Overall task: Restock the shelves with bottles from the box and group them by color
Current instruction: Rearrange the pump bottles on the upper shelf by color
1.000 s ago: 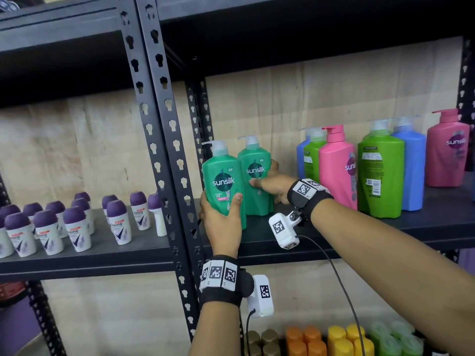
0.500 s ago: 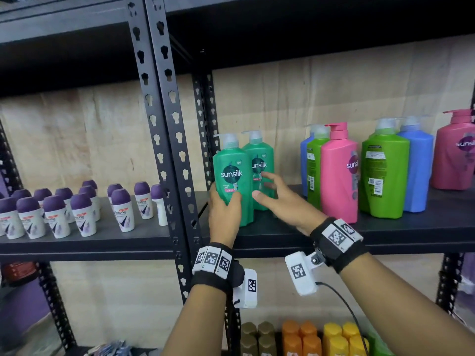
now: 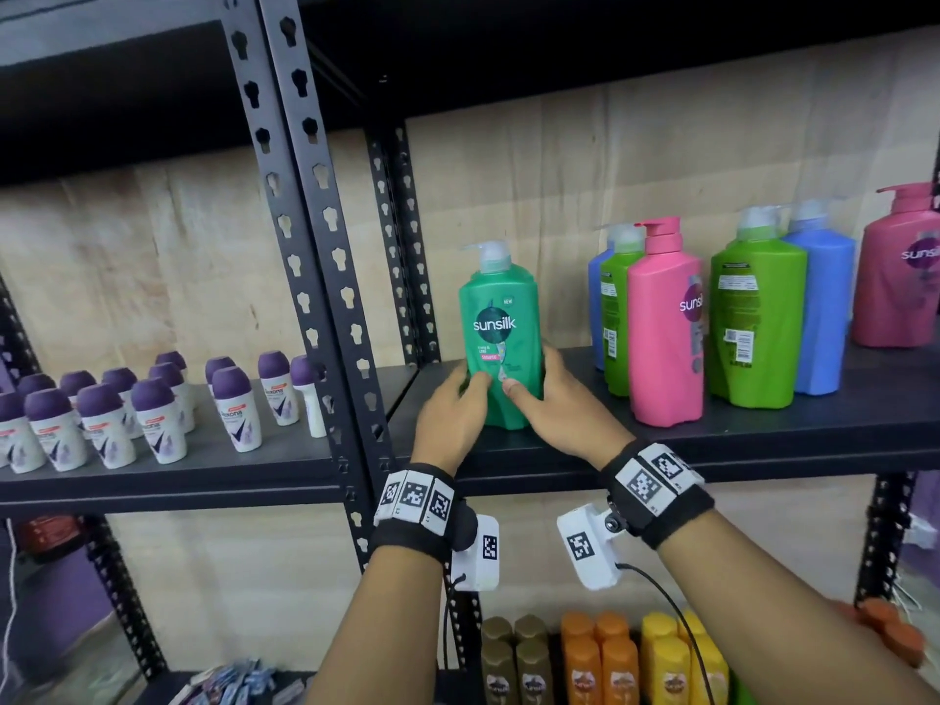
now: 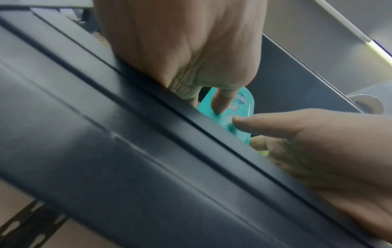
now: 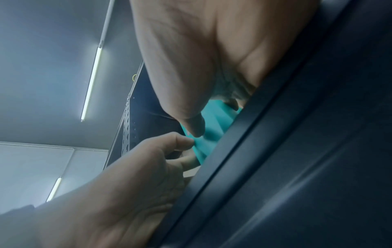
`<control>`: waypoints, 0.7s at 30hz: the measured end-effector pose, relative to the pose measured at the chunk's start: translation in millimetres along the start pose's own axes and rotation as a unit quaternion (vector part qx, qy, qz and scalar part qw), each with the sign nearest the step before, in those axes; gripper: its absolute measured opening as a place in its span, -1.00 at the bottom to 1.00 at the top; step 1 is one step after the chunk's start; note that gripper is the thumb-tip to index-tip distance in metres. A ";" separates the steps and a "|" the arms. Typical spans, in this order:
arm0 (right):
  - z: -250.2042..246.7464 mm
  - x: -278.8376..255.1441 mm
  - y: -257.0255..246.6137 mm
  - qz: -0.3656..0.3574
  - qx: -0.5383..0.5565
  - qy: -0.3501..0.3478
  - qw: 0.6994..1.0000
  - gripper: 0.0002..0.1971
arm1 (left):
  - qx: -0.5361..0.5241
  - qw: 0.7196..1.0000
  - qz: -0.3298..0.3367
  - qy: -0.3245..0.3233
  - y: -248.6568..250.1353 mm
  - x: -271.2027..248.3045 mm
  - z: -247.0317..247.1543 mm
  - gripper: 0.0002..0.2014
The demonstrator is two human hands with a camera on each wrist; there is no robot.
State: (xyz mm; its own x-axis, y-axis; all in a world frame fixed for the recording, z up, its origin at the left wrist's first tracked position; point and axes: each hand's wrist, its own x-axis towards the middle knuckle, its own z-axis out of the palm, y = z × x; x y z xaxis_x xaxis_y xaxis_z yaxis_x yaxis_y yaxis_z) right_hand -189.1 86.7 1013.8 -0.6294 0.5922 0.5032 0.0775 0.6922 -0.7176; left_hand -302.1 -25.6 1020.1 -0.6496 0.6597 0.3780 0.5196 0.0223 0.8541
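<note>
A teal-green Sunsilk pump bottle [image 3: 501,328] stands upright near the left end of the dark shelf [image 3: 712,440]. My left hand [image 3: 450,414] grips its lower left side, thumb on the label. My right hand [image 3: 552,404] grips the lower right side, thumb on the front as well. In the left wrist view, both thumbs press the teal bottle [image 4: 243,105] just above the shelf's edge. The right wrist view shows the same bottle [image 5: 214,129] between my two hands. No second teal bottle shows; whatever stands behind this one is hidden.
To the right on the same shelf stand pink [image 3: 666,338], lime green [image 3: 758,323] and blue [image 3: 824,307] pump bottles. A perforated upright [image 3: 325,256] borders the bay on the left, with purple-capped roll-ons [image 3: 157,419] beyond. Brown, orange and yellow bottles [image 3: 600,658] fill the shelf below.
My right hand left the rear teal bottle and came onto the front one, which both hands now hold. The rear teal bottle has gone out of sight behind it.
</note>
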 end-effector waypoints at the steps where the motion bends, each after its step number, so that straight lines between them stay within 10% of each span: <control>1: 0.1 0.5 1.4 0.004 -0.005 0.003 1.000 -0.29 | 0.011 1.000 0.000 -0.004 0.2 -0.2 0.3 -0.47; 21: -3.0 2.9 7.6 0.016 -0.069 0.026 0.997 -0.21 | 0.111 0.994 -0.005 -0.009 -11.9 10.9 9.0 -0.52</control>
State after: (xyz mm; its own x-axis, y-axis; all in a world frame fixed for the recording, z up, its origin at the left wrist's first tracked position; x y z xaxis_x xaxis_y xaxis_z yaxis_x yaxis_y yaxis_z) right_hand -188.0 95.0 1011.3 -0.5839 0.6334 0.5079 0.2043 0.7201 -0.6631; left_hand -310.4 -11.9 1010.8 -0.6456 0.6725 0.3619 0.6246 0.1923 0.7569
